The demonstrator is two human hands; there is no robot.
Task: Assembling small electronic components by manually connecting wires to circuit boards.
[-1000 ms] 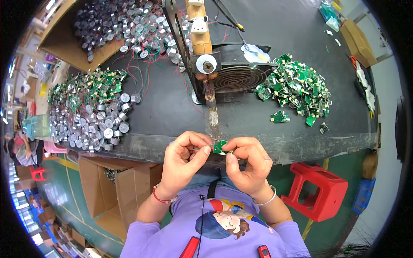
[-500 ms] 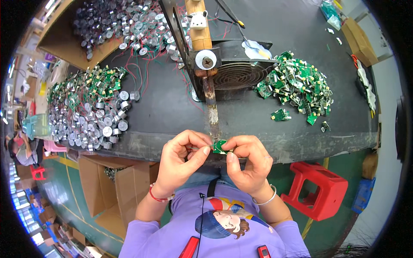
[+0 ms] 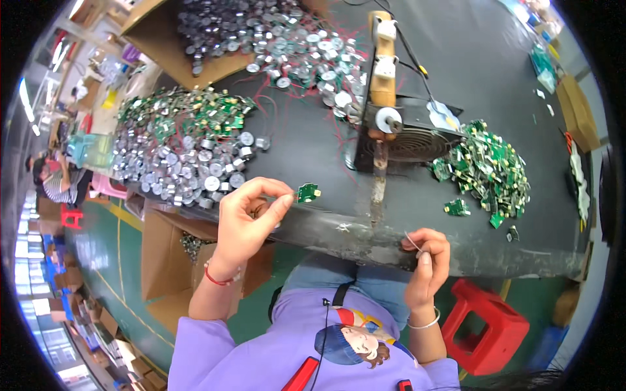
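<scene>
My left hand [image 3: 248, 218] is closed, pinching the edge of a small green circuit board [image 3: 308, 192] between thumb and fingers. The board is held above the front edge of the bench, near a pile of silver round motors [image 3: 176, 169]. What lies inside the curled fingers is mostly hidden. Farther right, my right hand [image 3: 430, 264] is closed in a pinch on a thin, pale wire [image 3: 413, 242], low by the bench's edge. Between the hands, a soldering iron [image 3: 379, 182] with a wooden handle points down toward that edge, touching neither hand.
A black fan [image 3: 420, 142] stands behind the iron. Loose circuit boards [image 3: 489, 169] are heaped at the right, wired boards [image 3: 189, 111] at the left. Motors spill from a cardboard box [image 3: 147, 45] at the back left. A red stool [image 3: 486, 332] and an open carton [image 3: 166, 260] stand below the bench.
My hands have moved apart. The left carries the circuit board left, away from the iron's tip; the right has drawn back with the wire. The whole view has shifted, bench items appearing farther right.
</scene>
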